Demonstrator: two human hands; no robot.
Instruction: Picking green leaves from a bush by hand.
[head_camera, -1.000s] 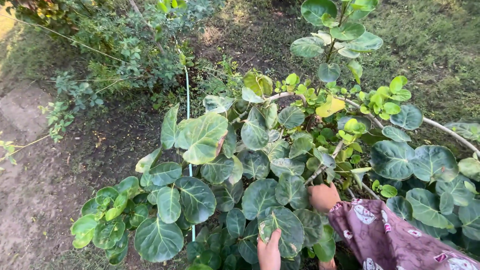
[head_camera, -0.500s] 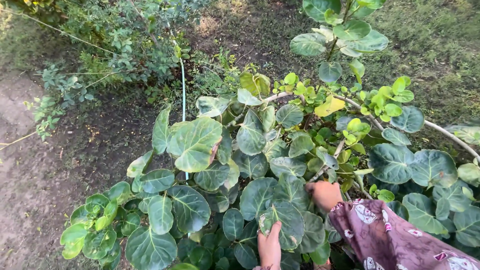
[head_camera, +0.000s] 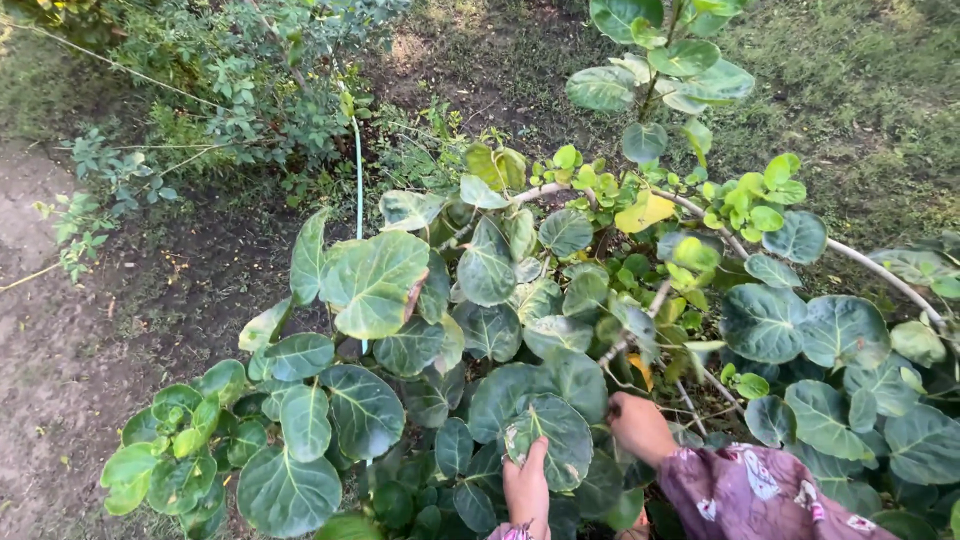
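Observation:
A shrub with big round dark green leaves fills the middle of the head view. My left hand (head_camera: 526, 485) rises from the bottom edge and grips the lower rim of one large round leaf (head_camera: 552, 437). My right hand (head_camera: 638, 424), in a purple patterned sleeve (head_camera: 760, 495), reaches into the foliage just right of that leaf, with its fingers closed among thin stems; what they hold is hidden. A pale woody branch (head_camera: 880, 275) arcs away to the right.
Bare dark soil (head_camera: 190, 290) lies left of the shrub and a dirt path (head_camera: 40, 380) runs along the far left. A thin light blue stake (head_camera: 358, 180) stands behind the leaves. A small-leaved bush (head_camera: 230, 90) grows at top left, grass (head_camera: 860, 90) at top right.
My right hand has dropped lower and a little left within the leaves. My left hand has crept slightly up the big leaf. The view has shifted a little to the right.

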